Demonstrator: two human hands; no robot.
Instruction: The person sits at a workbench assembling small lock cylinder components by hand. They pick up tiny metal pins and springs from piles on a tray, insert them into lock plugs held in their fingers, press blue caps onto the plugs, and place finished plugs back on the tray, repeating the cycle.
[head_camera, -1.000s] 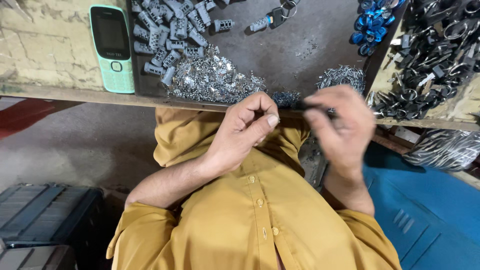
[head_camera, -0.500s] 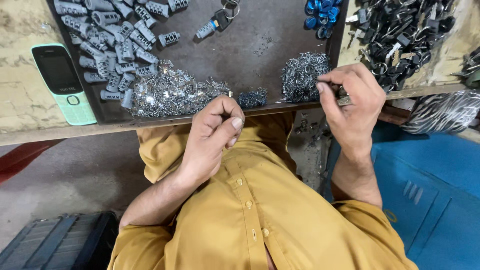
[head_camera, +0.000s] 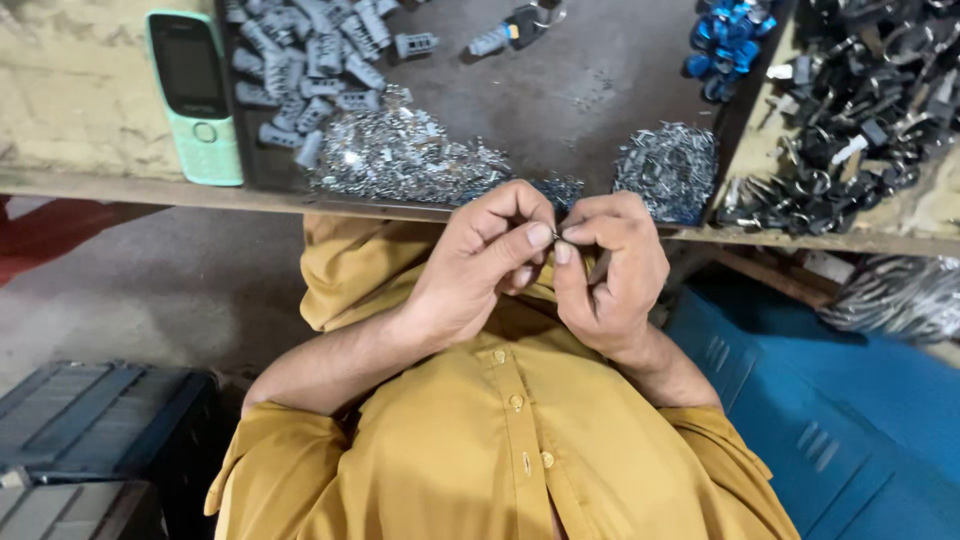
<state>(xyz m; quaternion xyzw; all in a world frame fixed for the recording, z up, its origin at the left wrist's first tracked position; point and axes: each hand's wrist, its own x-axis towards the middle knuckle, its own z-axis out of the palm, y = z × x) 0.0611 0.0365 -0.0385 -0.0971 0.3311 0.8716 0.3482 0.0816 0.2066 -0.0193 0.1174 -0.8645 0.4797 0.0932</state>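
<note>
A: Where are the hands?

B: Both are raised together in front of the chest, just under the bench (head_camera: 120, 185) edge. The left hand (head_camera: 470, 270) and the right hand (head_camera: 610, 275) meet at the fingertips.

A: Open or closed?

B: Closed to a pinch. The left thumb and forefinger are pressed together on a tiny metal part (head_camera: 556, 236), and the right thumb and forefinger nip the same piece from the other side. The other fingers on both hands are curled in. The part is too small to tell its shape.

A: So where is that part?

B: Between the two sets of fingertips, in the air, just below the tray (head_camera: 560, 90) and apart from it.

A: What lies on the tray?

B: A heap of silver clips (head_camera: 400, 160) at the near left, a smaller silver heap (head_camera: 668, 170) at the near right, and a little dark pile (head_camera: 560, 190) between them, right above the hands. Further back are grey plugs (head_camera: 300, 60) and some blue pieces (head_camera: 725, 40).

A: Anything else nearby?

B: A green phone (head_camera: 193, 95) lies on the bench left of the tray. A mass of black parts (head_camera: 850, 110) fills the right side. The person wears a mustard shirt (head_camera: 500, 440). A blue crate (head_camera: 840, 400) is below on the right and dark crates (head_camera: 90, 430) on the left.
</note>
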